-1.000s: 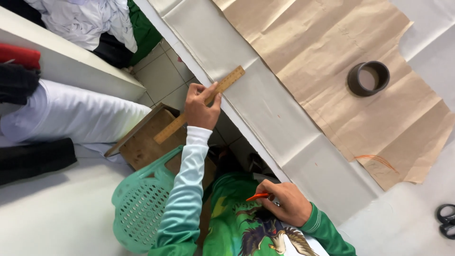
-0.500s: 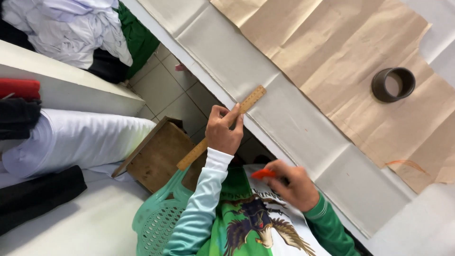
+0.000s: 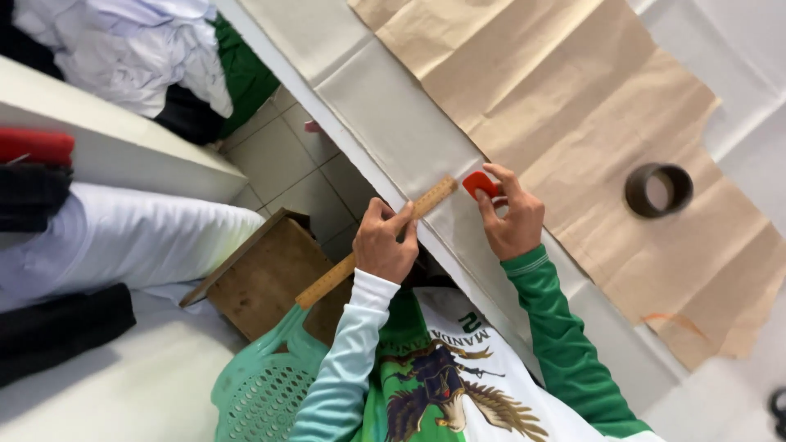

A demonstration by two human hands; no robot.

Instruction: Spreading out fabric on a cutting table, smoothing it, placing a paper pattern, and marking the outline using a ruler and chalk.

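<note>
White cloth [image 3: 393,123] covers the table, with brown paper [image 3: 573,106] laid over it and running off the top edge of the view. At the table's edge the left hand [image 3: 385,241] grips a wooden ruler [image 3: 372,243], its middle hidden under the fingers, its far end resting on the cloth. The right hand [image 3: 512,217] pinches a red chalk piece [image 3: 479,183], mostly covered by fingertips, just beside the ruler's tip. A tape roll [image 3: 659,190] lies on the paper. Scissors [image 3: 776,409] are cut off at the right border.
</note>
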